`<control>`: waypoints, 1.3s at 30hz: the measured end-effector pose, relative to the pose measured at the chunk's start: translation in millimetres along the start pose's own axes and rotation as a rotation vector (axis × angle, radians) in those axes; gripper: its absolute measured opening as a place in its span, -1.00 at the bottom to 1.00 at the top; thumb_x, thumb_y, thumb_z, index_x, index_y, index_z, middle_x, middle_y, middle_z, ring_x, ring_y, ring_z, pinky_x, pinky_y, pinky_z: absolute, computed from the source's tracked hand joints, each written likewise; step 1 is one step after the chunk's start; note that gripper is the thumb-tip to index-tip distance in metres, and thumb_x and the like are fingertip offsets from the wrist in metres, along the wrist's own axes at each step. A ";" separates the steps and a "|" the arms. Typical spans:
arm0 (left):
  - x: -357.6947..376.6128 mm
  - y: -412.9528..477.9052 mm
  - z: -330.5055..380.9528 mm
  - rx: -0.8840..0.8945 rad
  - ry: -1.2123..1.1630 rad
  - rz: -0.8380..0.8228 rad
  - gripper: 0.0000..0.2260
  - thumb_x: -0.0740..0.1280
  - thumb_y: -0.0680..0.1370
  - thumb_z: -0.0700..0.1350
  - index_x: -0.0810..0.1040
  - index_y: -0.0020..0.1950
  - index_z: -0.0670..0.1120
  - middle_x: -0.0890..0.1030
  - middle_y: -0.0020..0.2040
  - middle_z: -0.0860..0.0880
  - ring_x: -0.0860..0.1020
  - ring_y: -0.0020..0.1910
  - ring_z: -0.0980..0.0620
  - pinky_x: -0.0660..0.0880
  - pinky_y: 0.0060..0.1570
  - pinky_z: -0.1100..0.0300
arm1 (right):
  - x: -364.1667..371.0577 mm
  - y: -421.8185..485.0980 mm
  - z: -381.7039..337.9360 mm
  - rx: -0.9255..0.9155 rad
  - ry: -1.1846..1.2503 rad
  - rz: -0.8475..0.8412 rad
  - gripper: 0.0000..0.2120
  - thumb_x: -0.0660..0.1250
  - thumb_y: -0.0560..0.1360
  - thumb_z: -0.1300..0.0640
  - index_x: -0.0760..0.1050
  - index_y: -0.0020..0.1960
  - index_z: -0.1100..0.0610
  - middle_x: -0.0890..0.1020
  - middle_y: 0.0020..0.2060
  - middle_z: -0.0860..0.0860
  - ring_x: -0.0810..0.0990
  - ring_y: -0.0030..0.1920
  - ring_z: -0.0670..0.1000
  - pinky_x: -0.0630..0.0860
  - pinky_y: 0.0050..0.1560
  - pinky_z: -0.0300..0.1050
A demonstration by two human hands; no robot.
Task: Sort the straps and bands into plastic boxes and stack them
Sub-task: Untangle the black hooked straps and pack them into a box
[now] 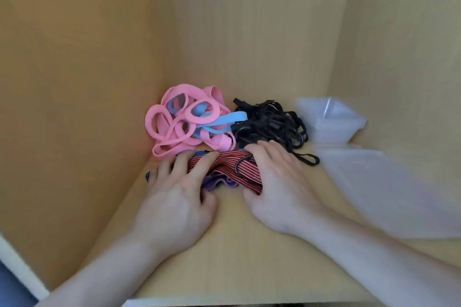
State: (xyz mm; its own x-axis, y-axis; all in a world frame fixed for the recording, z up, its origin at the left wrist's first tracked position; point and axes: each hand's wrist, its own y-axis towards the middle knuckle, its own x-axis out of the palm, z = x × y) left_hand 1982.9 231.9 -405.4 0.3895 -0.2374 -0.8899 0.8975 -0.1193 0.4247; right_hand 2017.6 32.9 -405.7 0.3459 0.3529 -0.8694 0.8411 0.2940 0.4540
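Both of your hands are closed on the red-and-black striped cords, which lie on the shelf in the middle of the view. Your left hand has its fingers draped over the bundle's 9 o'clock end, and your right hand curls around its 3 o'clock end with the thumb tucked below. A black hook lies across the cords between your hands, and a purple band shows underneath.

From that bundle, the pink bands are heaped at 11 o'clock against the side wall, with a blue band threaded through them. The black straps are tangled at 1 o'clock, touching your right fingertips. The clear plastic boxes sit nested at 2 o'clock, and a flat clear lid lies at 3 o'clock, blurred.

Expect the cords to be light, floppy and springy. They will probably sag and uncoil if you lift one end only, so keep hold of both ends, or gather them at the middle near the hook. The hook looks rigid and likely to snag the purple band or the black straps, so lift clear before carrying toward the boxes. The pink loops look soft and stretchy, easiest to scoop as a bunch.
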 end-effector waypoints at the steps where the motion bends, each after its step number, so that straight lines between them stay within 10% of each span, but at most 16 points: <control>1: -1.1 -1.3 0.6 -0.006 -0.005 -0.003 -0.38 0.10 0.45 0.09 0.17 0.54 0.27 0.37 0.38 0.08 0.32 0.30 -0.10 0.29 0.33 -0.03 | 0.5 -1.0 -0.4 -0.001 -0.001 -0.001 -0.36 0.30 0.45 -0.11 0.20 0.47 -0.03 0.29 0.48 -0.02 0.16 0.54 0.09 0.18 0.50 0.07; 18: -10.2 0.0 -2.9 -0.061 -0.124 -0.088 -0.34 0.26 0.45 0.06 0.21 0.56 0.21 0.36 0.49 -0.02 0.24 0.48 -0.18 0.24 0.46 -0.13 | -13.9 -11.1 -10.7 0.032 0.081 0.038 -0.43 0.37 0.48 -0.12 0.35 0.42 0.03 0.46 0.32 0.00 0.38 0.38 0.09 0.33 0.39 0.07; 28: -6.6 4.1 -9.0 -0.060 -0.192 -0.014 -0.38 0.30 0.46 0.05 0.25 0.53 0.22 0.36 0.50 0.09 0.23 0.49 -0.05 0.23 0.46 -0.10 | -8.2 -7.9 -8.0 -0.011 0.027 0.079 -0.25 0.28 0.47 -0.30 0.21 0.53 0.04 0.31 0.46 -0.03 0.17 0.52 0.06 0.07 0.55 0.05; 32: -2.1 6.2 -11.1 -0.052 -0.194 0.011 -0.38 0.33 0.48 0.02 0.26 0.54 0.21 0.38 0.50 0.09 0.24 0.49 -0.05 0.23 0.45 -0.08 | -14.3 -9.1 -9.2 -0.008 0.068 0.146 -0.30 0.00 0.47 -0.38 0.40 0.42 0.03 0.36 0.41 -0.02 0.19 0.49 0.04 0.06 0.54 0.05; 39: -0.7 6.4 -7.0 -0.046 -0.168 0.007 -0.38 0.32 0.48 0.07 0.25 0.54 0.22 0.38 0.49 0.07 0.22 0.48 -0.07 0.19 0.45 -0.08 | -17.3 -9.9 -2.3 0.096 0.107 0.144 -0.58 0.11 0.63 -0.19 0.49 0.30 0.05 0.43 0.21 -0.07 0.33 0.29 0.01 0.26 0.38 0.00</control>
State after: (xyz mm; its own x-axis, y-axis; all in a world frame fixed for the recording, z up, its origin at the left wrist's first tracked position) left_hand 1989.8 238.1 -403.2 0.3592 -0.3962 -0.8450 0.9048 -0.0741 0.4194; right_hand 2002.3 25.9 -394.8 0.4239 0.4790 -0.7687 0.8237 0.1491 0.5471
